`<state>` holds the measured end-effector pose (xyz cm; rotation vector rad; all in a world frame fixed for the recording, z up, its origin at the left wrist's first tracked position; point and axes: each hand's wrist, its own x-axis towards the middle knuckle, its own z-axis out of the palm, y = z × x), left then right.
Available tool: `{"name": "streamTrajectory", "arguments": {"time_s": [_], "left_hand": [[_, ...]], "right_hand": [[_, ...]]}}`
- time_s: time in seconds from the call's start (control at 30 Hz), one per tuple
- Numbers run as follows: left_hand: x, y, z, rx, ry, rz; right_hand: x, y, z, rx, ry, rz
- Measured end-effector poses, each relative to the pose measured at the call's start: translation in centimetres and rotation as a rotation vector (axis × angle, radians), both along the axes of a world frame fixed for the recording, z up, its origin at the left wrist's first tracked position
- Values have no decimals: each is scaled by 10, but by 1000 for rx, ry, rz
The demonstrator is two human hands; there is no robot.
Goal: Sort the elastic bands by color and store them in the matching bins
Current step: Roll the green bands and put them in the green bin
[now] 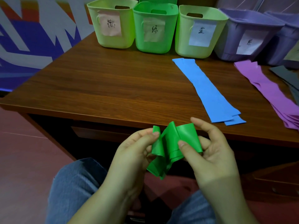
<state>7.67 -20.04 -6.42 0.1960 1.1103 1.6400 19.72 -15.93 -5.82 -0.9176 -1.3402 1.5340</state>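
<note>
green band (pixel 171 146): folded in loose pleats, held in the air just below the near edge of the bench (pixel 100 84), above the person's lap. left hand (pixel 134 152) pinches its left folds between thumb and fingers; right hand (pixel 210 152) grips its right folds, thumb pressed on the front face, index finger raised straight.
blue bands (pixel 208 92): at 1 o'clock from the green band, a flat stack lying lengthwise on the bench, near end close to the bench edge, far end just before the blue-label bin.
purple bands (pixel 271 94): at 2 o'clock, flat stack, right of the blue bands and apart from them.
dark bands (pixel 289 78): far right edge, partly cut off.
bins, back of bench, left to right: pink-label bin (pixel 111 25), pale green; green bin (pixel 155 28); blue-label bin (pixel 197 31), pale green; purple bin (pixel 246 34); a second purple bin (pixel 284 38), partly out of view. each of the first four carries a handwritten paper label.
</note>
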Motion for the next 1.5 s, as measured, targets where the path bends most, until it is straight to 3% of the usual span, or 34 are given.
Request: {"name": "streamTrajectory", "arguments": {"time_s": [0.27,0.53,1.5], "left_hand": [[-6,6,0,-79,-115,-34],[-2,6,-1,-95,12,-161],[2,10,-2,-79,118,-112]], "right_hand": [[6,13,4,109,-130,13],[4,10,2,176,-228,37],[3,10,-3,200,-304,76]]}}
